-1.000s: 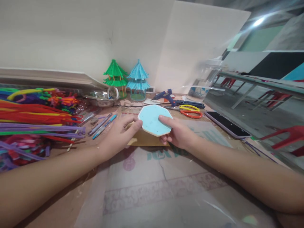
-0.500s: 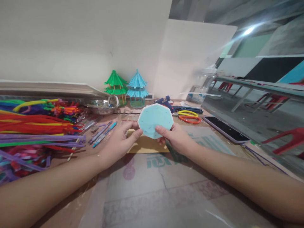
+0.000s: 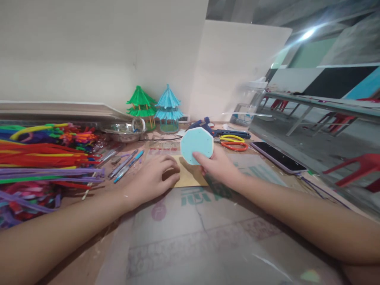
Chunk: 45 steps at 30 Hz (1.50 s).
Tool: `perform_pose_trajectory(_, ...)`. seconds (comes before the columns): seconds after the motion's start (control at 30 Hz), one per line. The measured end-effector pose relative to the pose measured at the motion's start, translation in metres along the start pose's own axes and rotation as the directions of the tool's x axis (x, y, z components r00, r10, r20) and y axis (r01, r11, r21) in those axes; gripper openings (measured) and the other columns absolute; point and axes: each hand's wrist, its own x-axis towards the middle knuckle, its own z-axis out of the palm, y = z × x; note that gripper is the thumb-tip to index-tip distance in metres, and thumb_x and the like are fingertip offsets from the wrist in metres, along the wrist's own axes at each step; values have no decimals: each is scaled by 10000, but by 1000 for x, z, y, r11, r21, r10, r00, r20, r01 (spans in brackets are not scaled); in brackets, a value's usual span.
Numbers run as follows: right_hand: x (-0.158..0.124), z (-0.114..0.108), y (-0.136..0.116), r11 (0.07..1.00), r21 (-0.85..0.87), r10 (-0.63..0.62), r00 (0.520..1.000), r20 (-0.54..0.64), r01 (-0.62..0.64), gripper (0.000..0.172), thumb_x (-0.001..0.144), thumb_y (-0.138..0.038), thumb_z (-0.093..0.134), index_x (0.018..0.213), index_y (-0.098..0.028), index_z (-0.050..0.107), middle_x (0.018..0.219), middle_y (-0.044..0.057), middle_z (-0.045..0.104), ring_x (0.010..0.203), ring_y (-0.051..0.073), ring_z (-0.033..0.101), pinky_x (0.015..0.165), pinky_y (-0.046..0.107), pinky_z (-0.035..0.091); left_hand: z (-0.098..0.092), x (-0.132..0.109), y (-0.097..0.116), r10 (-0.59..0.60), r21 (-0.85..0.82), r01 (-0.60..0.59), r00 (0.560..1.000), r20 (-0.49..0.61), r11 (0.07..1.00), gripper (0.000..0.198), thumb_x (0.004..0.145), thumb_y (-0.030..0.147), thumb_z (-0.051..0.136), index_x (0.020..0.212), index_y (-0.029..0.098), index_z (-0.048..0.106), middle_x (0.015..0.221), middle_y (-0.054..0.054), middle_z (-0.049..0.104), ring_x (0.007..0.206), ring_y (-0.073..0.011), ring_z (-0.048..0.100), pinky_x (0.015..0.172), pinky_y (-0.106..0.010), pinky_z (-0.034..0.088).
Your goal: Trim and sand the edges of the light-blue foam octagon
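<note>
My right hand (image 3: 216, 163) pinches a light blue polygon-shaped piece (image 3: 196, 143) with a white edge and small dark dots near its rim, thumb in front and fingers behind. The piece is held up, facing me, above a yellow sheet (image 3: 190, 177). Resting at the sheet's left end, my left hand (image 3: 157, 174) has loosely curved fingers, thumb apart from them, and nothing visible in it. Beneath both forearms lies a clear plastic sheet (image 3: 190, 237) with faded print.
Pipe cleaners (image 3: 44, 152) in many colours are heaped at left, beside several pens (image 3: 129, 166). Behind stand a metal bowl (image 3: 121, 132), a green pagoda model (image 3: 141, 105) and a blue one (image 3: 168, 107). Scissors (image 3: 234, 143), a glue gun (image 3: 204, 123) and a phone (image 3: 279, 157) lie right.
My left hand has let go of the light blue piece and come down onto the yellow sheet's left end. The right hand still holds the piece. The view has shifted slightly.
</note>
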Motion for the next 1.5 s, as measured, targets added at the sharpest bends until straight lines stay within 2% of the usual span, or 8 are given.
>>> perform_pose_trajectory(0.07, 5, -2, 6, 976, -195, -101, 995, -19, 96, 130, 765, -312, 558, 850, -214, 561, 737, 44, 653, 709, 225, 615, 669, 370, 512, 1, 0, -1, 52, 75, -57, 997, 57, 996, 215, 891, 329, 503, 944, 182, 652, 1068, -86, 651, 1017, -232, 590, 913, -384, 456)
perform_pose_trajectory(0.2, 11, 1, 12, 875, -439, -189, 979, 81, 205, 359, 740, -263, 485, 1073, -145, 552, 1118, 161, 645, 1006, 300, 597, 882, 459, 467, 2, 1, 0, 87, 124, -102, 989, 116, 987, 244, 917, 318, 469, 985, 171, 652, 1036, -81, 648, 1004, -224, 587, 910, -371, 458)
perform_pose_trajectory(0.43, 3, 3, 5, 773, -598, -139, 975, 171, 214, 287, 794, -286, 462, 1028, -152, 559, 974, 145, 663, 845, 263, 597, 731, 360, 473, 1, 3, 3, 107, 192, -139, 980, 166, 971, 269, 942, 306, 440, 970, 159, 664, 1025, -88, 639, 976, -224, 585, 893, -367, 456)
perform_pose_trajectory(0.63, -22, -10, -20, 706, -640, -31, 916, 400, 303, 121, 773, -229, 453, 809, -183, 559, 760, 80, 651, 600, 181, 514, 572, 287, 384, 3, 2, 1, 115, 174, -145, 978, 172, 974, 296, 949, 307, 411, 947, 161, 668, 1026, -93, 629, 951, -219, 586, 857, -361, 470)
perform_pose_trajectory(0.9, 14, 11, -1, 708, -656, -112, 959, 259, 260, 355, 778, -227, 451, 1119, -171, 534, 914, 109, 679, 777, 248, 588, 656, 323, 427, 7, 3, -2, 85, 154, -107, 986, 142, 982, 259, 928, 300, 444, 972, 162, 658, 1010, -87, 624, 969, -227, 581, 897, -386, 454)
perform_pose_trajectory(1.1, -16, -7, -21, 719, -626, -35, 915, 402, 302, 103, 769, -222, 453, 794, -196, 549, 724, 60, 641, 592, 178, 515, 564, 281, 374, 7, 3, -1, 93, 143, -116, 983, 158, 983, 269, 934, 294, 428, 942, 155, 659, 978, -92, 616, 923, -218, 579, 845, -362, 467)
perform_pose_trajectory(1.33, 17, 12, -1, 701, -666, -95, 959, 267, 255, 266, 768, -188, 456, 1013, -160, 558, 991, 135, 680, 814, 253, 599, 705, 332, 447, 6, 4, -2, 75, 151, -97, 987, 143, 984, 256, 929, 305, 438, 947, 164, 651, 990, -77, 627, 955, -218, 582, 873, -362, 459)
perform_pose_trajectory(1.5, -7, -5, -15, 701, -613, -92, 899, 428, 364, 149, 783, -203, 453, 878, -181, 566, 851, 87, 682, 693, 198, 565, 628, 286, 417, 8, 3, -4, 77, 141, -95, 988, 131, 985, 244, 921, 293, 456, 932, 159, 659, 965, -82, 624, 921, -215, 583, 838, -355, 469)
